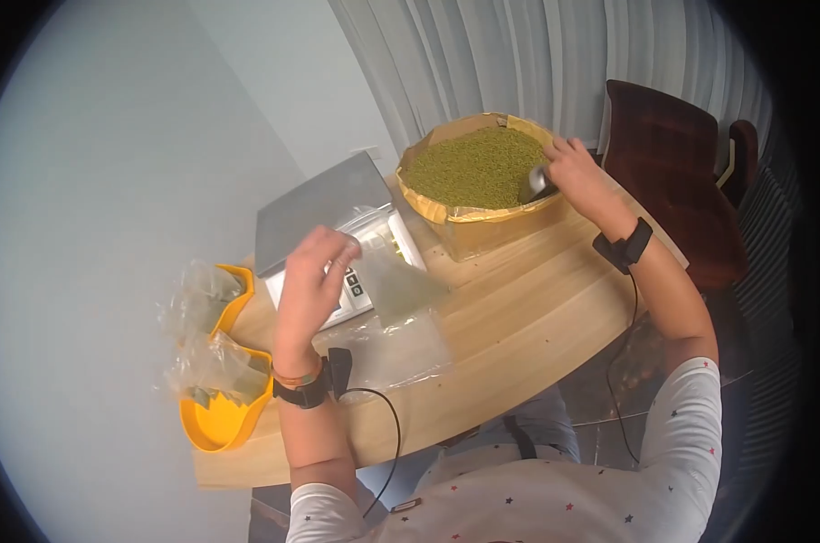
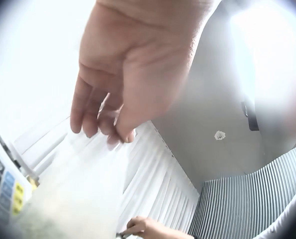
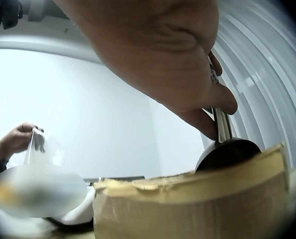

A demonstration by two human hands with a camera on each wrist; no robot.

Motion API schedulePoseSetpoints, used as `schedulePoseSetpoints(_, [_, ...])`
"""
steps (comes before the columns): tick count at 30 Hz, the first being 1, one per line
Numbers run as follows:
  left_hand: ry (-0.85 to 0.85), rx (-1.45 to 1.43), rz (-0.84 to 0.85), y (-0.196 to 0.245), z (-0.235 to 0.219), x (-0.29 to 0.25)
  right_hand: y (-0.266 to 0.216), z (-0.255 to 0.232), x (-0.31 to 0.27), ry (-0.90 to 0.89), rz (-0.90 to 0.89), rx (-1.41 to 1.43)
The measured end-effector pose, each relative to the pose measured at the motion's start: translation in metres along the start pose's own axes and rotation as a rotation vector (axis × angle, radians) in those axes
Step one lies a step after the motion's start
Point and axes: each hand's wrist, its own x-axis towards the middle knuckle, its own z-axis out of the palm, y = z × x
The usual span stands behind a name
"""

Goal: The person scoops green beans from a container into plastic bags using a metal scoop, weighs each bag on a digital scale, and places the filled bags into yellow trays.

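My left hand (image 1: 315, 282) pinches the top of a clear plastic bag (image 1: 399, 288), which hangs in front of the scale (image 1: 306, 222). Something greenish shows in the lower part of the bag (image 2: 63, 199) in the left wrist view. My right hand (image 1: 580, 178) grips the handle of a metal scoop (image 3: 227, 153) at the right rim of a cardboard box (image 1: 496, 237). Small green granules (image 1: 473, 167), like mung beans, fill the box nearly to its taped rim. The scoop's bowl sits just inside that rim, partly hidden by the box wall in the right wrist view.
Two yellow trays (image 1: 213, 430) at the table's left end hold filled clear bags (image 1: 233, 373). Flat clear plastic bags (image 1: 396, 353) lie on the wooden table (image 1: 528, 308) before the scale. A dark red chair (image 1: 668, 172) stands beyond the right edge; a curtain (image 1: 519, 63) hangs behind.
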Motion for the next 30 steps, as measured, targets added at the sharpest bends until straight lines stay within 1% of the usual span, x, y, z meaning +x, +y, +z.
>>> schedulePoseSetpoints(1, [-0.002,0.012,0.005,-0.001,-0.007,0.007,0.000,0.005,-0.004,0.010,0.006,0.006])
schedulePoseSetpoints(3, [0.151,0.175,0.014,-0.005,-0.020,0.022,-0.001,0.011,-0.008,-0.118,0.060,0.119])
schedulePoseSetpoints(4, [0.153,0.182,0.007,-0.009,-0.025,0.031,-0.003,0.005,-0.007,-0.115,0.053,0.125])
schedulePoseSetpoints(6, [0.253,0.218,-0.028,-0.019,-0.037,0.052,-0.005,-0.013,-0.006,-0.328,0.124,0.049])
schedulePoseSetpoints(7, [0.256,0.228,-0.034,-0.026,-0.043,0.062,-0.008,-0.026,-0.001,-0.323,0.116,0.055])
schedulePoseSetpoints(9, [0.279,0.396,-0.048,-0.041,-0.054,0.080,-0.014,-0.057,0.012,-0.206,0.094,0.279])
schedulePoseSetpoints(10, [0.282,0.406,-0.052,-0.048,-0.059,0.087,-0.019,-0.073,0.019,-0.199,0.087,0.284])
schedulePoseSetpoints(12, [0.336,0.515,-0.067,-0.062,-0.067,0.100,-0.032,-0.105,0.031,-0.121,0.008,0.445])
schedulePoseSetpoints(13, [0.339,0.525,-0.065,-0.069,-0.069,0.104,-0.038,-0.121,0.037,-0.113,0.005,0.450])
schedulePoseSetpoints(15, [0.393,0.595,-0.075,-0.087,-0.070,0.109,-0.051,-0.147,0.046,-0.256,-0.050,0.608])
schedulePoseSetpoints(16, [0.399,0.604,-0.074,-0.098,-0.069,0.109,-0.057,-0.156,0.048,-0.246,-0.056,0.610])
schedulePoseSetpoints(18, [0.317,0.698,-0.181,-0.121,-0.066,0.106,-0.069,-0.168,0.051,-0.341,-0.169,0.708])
schedulePoseSetpoints(19, [0.324,0.708,-0.184,-0.136,-0.063,0.101,-0.073,-0.168,0.050,-0.333,-0.178,0.710])
schedulePoseSetpoints(20, [0.220,0.694,-0.252,-0.152,-0.060,0.096,-0.078,-0.166,0.050,-0.295,-0.268,0.782])
schedulePoseSetpoints(21, [0.116,0.677,-0.321,-0.150,-0.061,0.094,-0.084,-0.163,0.051,-0.258,-0.360,0.853])
schedulePoseSetpoints(22, [0.124,0.685,-0.328,-0.150,-0.062,0.090,-0.088,-0.156,0.047,-0.213,-0.415,0.887])
schedulePoseSetpoints(23, [0.165,0.682,-0.327,-0.149,-0.061,0.082,-0.088,-0.154,0.045,-0.210,-0.428,0.889])
schedulePoseSetpoints(24, [0.203,0.677,-0.327,-0.143,-0.059,0.076,-0.090,-0.152,0.042,-0.215,-0.464,0.963])
schedulePoseSetpoints(25, [0.204,0.682,-0.343,-0.131,-0.060,0.073,-0.092,-0.149,0.041,-0.226,-0.501,1.040])
schedulePoseSetpoints(27, [0.295,0.692,-0.296,-0.109,-0.062,0.062,-0.093,-0.149,0.041,-0.253,-0.505,1.091])
schedulePoseSetpoints(28, [0.290,0.697,-0.325,-0.096,-0.063,0.055,-0.092,-0.148,0.042,-0.241,-0.516,1.109])
schedulePoseSetpoints(30, [0.180,0.634,-0.252,-0.078,-0.064,0.037,-0.093,-0.142,0.043,-0.252,-0.545,1.154])
